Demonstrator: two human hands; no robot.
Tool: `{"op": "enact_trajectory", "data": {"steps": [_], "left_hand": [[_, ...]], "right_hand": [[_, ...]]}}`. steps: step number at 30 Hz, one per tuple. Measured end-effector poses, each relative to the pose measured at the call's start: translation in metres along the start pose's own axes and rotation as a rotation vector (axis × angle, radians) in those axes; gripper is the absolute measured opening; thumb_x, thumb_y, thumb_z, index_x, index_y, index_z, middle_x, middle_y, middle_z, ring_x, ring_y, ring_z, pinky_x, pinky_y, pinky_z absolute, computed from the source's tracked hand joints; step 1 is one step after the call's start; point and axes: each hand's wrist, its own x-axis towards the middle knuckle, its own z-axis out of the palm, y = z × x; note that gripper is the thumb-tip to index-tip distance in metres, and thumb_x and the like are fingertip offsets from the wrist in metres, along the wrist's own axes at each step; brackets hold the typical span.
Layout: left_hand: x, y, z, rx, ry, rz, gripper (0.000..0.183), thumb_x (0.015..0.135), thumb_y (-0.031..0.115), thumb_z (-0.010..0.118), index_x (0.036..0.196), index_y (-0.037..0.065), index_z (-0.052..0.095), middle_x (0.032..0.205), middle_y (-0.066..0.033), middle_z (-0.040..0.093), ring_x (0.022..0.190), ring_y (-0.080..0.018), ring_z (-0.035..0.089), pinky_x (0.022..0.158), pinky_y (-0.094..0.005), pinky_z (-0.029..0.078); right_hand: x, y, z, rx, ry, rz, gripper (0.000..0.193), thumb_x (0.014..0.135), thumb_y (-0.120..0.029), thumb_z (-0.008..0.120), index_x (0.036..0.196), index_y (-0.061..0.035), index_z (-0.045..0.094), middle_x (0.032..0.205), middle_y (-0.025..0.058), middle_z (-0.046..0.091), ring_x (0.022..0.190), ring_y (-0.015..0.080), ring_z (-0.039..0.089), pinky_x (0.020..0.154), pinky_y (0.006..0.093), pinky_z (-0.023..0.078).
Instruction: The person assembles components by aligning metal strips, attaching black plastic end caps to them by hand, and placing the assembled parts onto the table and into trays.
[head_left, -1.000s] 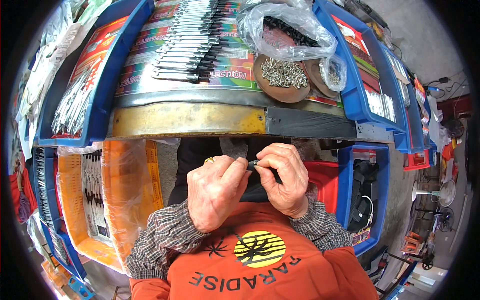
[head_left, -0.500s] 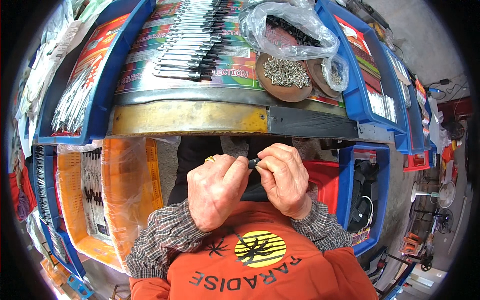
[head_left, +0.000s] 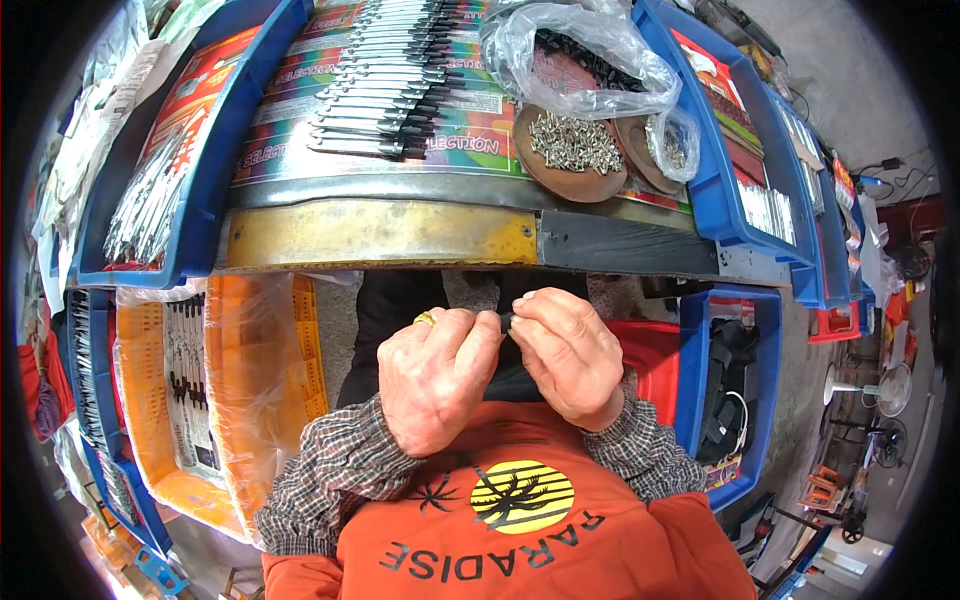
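Just off the table's front edge, my two hands meet fingertip to fingertip around a small black part point(head_left: 506, 321). My left hand point(head_left: 437, 375) is closed, with thumb and forefinger pinching one side of it; a gold ring is on one finger. From the other side, my right hand point(head_left: 570, 358) pinches the same piece with its fingertips. Most of the part is hidden by the fingers, so its exact kind cannot be made out. Beyond, on the tabletop, lies a long row of slim silver metal tools with black ends point(head_left: 380, 125).
A brown bowl point(head_left: 533, 180) holds small metal fasteners, beside a clear bag point(head_left: 610, 100) of black parts. Blue trays point(head_left: 205, 190) flank the table point(head_left: 380, 237). Below stand an orange plastic-lined crate point(head_left: 245, 400) at left, and a red stool-like thing point(head_left: 648, 360) and blue bin point(head_left: 766, 390) at right.
My right fingers have shifted and closed further over the black part, so less of it shows. Both hands otherwise stay almost in place.
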Motion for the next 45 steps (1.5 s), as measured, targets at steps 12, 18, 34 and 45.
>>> {"op": "enact_trajectory", "data": {"steps": [12, 18, 34, 45], "left_hand": [[0.002, 0.003, 0.003, -0.076, 0.029, -0.010, 0.028, 0.066, 0.003, 0.069, 0.093, 0.002, 0.060, 0.073, -0.0070, 0.056, 0.058, -0.0215, 0.057, 0.049, -0.0317, 0.046], [0.002, 0.002, 0.003, -0.056, 0.034, -0.014, 0.028, 0.066, 0.003, 0.070, 0.092, 0.002, 0.060, 0.073, -0.0070, 0.056, 0.058, -0.0213, 0.057, 0.049, -0.0315, 0.046], [0.006, 0.006, -0.005, -0.094, 0.000, -0.087, 0.027, 0.066, -0.002, 0.072, 0.092, 0.002, 0.062, 0.077, -0.0099, 0.062, 0.064, -0.0249, 0.062, 0.055, -0.0334, 0.049], [0.002, 0.003, -0.001, -0.063, 0.017, -0.032, 0.028, 0.064, 0.002, 0.069, 0.091, 0.002, 0.061, 0.070, -0.0062, 0.054, 0.057, -0.0208, 0.056, 0.048, -0.0315, 0.046]], "right_hand": [[-0.003, -0.003, 0.000, 0.132, 0.057, 0.193, 0.022, 0.069, 0.001, 0.073, 0.088, -0.0006, 0.062, 0.092, 0.0123, 0.061, 0.078, 0.0279, 0.063, 0.064, 0.0344, 0.052], [-0.003, -0.001, 0.003, 0.065, 0.069, 0.120, 0.019, 0.071, 0.001, 0.073, 0.086, -0.0005, 0.060, 0.091, 0.0135, 0.061, 0.078, 0.0262, 0.063, 0.067, 0.0327, 0.053], [-0.010, 0.000, 0.003, 1.192, -0.001, 1.032, 0.017, 0.088, -0.003, 0.065, 0.104, 0.0024, 0.062, 0.077, 0.0062, 0.064, 0.065, 0.0080, 0.062, 0.055, 0.0201, 0.053], [-0.008, 0.003, 0.001, 1.284, -0.057, 1.070, 0.017, 0.091, -0.011, 0.063, 0.102, 0.0028, 0.062, 0.074, 0.0070, 0.064, 0.059, 0.0083, 0.058, 0.052, 0.0201, 0.049]]}}
